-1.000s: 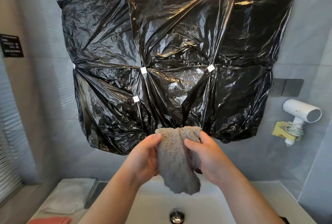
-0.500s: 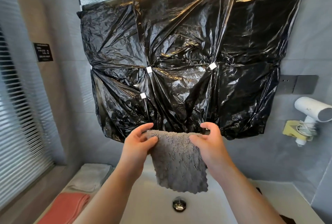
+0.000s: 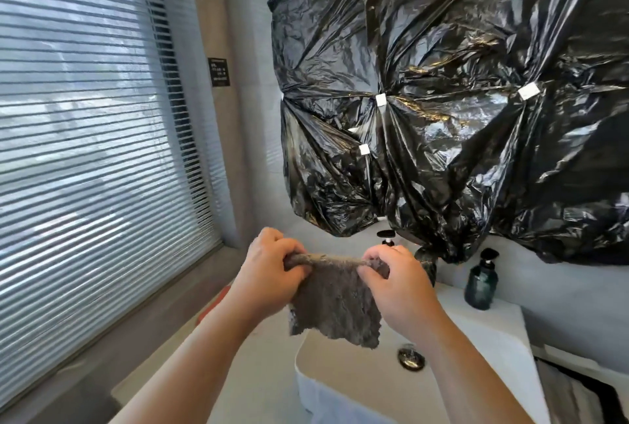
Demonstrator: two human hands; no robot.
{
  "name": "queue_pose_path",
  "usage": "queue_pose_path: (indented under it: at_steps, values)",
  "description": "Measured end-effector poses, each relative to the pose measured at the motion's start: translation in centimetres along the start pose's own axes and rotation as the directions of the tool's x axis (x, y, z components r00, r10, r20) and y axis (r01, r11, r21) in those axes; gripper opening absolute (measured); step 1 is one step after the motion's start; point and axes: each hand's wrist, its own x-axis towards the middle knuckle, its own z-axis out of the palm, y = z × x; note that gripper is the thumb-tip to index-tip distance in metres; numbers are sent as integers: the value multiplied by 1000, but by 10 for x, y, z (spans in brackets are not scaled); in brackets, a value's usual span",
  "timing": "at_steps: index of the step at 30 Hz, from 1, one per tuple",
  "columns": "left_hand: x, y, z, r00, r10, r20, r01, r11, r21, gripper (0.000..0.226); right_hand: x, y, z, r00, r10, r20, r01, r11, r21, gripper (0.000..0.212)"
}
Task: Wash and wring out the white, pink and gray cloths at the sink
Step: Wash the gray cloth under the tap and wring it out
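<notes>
The cloth hangs between the left hand and right hand, above the sink's left part. The drain lies in the sink, right of the cloth; a bottle stands at the far right, a blind on the left

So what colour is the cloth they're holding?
The cloth is gray, seen best in the head view.

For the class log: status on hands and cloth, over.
Top edge of cloth gripped by left hand and right hand. Hangs over sink. No obstacle; bottle stands aside.
</notes>
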Motion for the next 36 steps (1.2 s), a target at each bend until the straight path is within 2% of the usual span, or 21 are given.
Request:
queue_pose_path:
  at_steps: [1,3,6,7,9,10,11,12,14,16,18,22,23,25,28,29,31,32,36]
  values:
    - [-3,-8,-2,999,-31,14,31,998,-48,8,2,-1,7,1000,-19,-13,19,1000,24,12]
    - [-9,-20,-8,986,-159,58,169,952,-256,9,7,-6,22,1000,10,-5,-9,991,135,13]
    - [-12,-41,-10,929,-347,127,346,701,-623,10,15,-9,54,980,163,117,-198,883,426,16]
    - [-11,-49,-10,911,-379,159,378,621,-686,11,19,-9,67,961,219,168,-276,799,535,18]
    - [-6,-70,-9,881,-427,204,424,525,-738,13,28,-5,93,897,287,337,-441,525,728,24]
    - [-3,-82,-8,863,-455,219,444,478,-758,11,31,-5,105,858,268,437,-512,385,768,26]
    - [1,-96,-7,840,-485,241,460,404,-790,10,33,-4,117,830,222,512,-558,316,768,27]
    - [6,-108,-5,812,-511,283,478,304,-824,15,36,-4,131,807,179,563,-589,317,743,27]
    - [17,-137,-1,734,-527,428,537,64,-841,28,46,-3,164,771,202,603,-629,383,676,27]
    - [27,-165,3,676,-507,534,600,-42,-799,29,60,1,196,755,296,584,-655,373,657,25]
    - [35,-203,16,649,-494,578,661,-11,-751,26,81,7,232,733,385,561,-678,340,652,25]
    - [37,-269,40,600,-550,582,752,139,-644,24,98,26,285,692,550,468,-716,440,541,20]
    - [39,-289,44,576,-549,606,777,137,-614,25,100,30,299,663,592,457,-743,449,496,17]
    - [45,-324,52,519,-524,676,827,110,-551,30,101,40,322,574,663,481,-815,403,417,13]
    - [56,-361,66,478,-461,748,863,87,-497,41,102,54,347,477,720,504,-873,322,366,16]
    - [61,-371,72,468,-449,761,872,94,-481,45,103,59,353,466,731,499,-879,320,353,24]
    - [69,-386,88,444,-426,788,889,103,-445,55,107,68,362,458,737,497,-886,331,326,53]
    - [72,-393,97,428,-416,802,900,113,-421,56,110,71,364,443,743,501,-896,343,282,56]
    - [86,-414,137,360,-403,841,928,244,-280,55,122,99,375,394,770,501,-915,379,136,42]
